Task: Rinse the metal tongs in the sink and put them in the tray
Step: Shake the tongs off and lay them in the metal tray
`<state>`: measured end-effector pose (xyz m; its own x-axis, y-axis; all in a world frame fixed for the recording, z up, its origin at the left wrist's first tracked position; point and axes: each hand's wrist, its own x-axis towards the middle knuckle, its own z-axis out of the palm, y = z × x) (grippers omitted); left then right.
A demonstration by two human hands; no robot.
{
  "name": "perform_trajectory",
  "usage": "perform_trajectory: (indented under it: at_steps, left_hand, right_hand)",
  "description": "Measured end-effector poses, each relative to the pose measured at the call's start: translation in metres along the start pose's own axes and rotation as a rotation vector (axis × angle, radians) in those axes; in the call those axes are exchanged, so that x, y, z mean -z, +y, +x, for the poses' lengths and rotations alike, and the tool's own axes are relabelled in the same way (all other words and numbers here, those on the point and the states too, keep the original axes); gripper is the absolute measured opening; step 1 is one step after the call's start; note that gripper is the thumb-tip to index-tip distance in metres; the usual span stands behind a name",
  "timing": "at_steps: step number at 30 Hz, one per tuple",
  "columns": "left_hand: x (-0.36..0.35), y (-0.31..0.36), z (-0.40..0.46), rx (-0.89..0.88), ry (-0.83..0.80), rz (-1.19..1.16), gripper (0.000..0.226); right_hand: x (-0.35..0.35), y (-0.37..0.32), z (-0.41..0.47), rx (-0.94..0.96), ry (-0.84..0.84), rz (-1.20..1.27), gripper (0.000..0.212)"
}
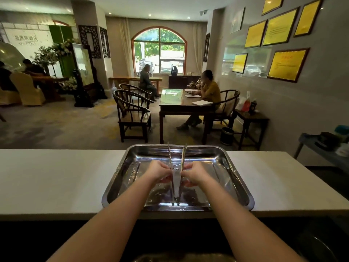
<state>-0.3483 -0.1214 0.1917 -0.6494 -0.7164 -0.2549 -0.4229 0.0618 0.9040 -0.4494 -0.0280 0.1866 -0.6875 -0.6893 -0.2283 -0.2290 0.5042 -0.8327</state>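
Observation:
The metal tongs (176, 184) lie lengthwise inside the shiny steel tray (239, 178), hinge end near me and the two arms spread toward the tray's far rim. My left hand (160, 172) grips the left arm of the tongs and my right hand (194, 174) grips the right arm, both around the middle of their length. The tray sits on a white counter (56, 178). The sink shows only as a dim metal rim (181, 258) at the bottom edge, below my forearms.
Beyond the counter is a dining room with wooden chairs (132, 112), a table (179, 103) with a seated person, and a small side table (251, 118) by the right wall. A grey cart (321, 146) stands at the right.

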Motion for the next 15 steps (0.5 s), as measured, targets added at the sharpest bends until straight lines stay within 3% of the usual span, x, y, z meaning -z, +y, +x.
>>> perform_trajectory:
  at_steps: [4, 15]
  left_hand:
    - [-0.009, -0.009, 0.007, 0.007, 0.028, 0.045, 0.006]
    - [-0.010, -0.016, 0.011, 0.061, -0.022, 0.086, 0.012]
  right_hand:
    - [-0.002, 0.008, 0.006, -0.001, -0.009, -0.071, 0.016]
    - [-0.006, 0.012, 0.008, -0.070, -0.010, -0.140, 0.011]
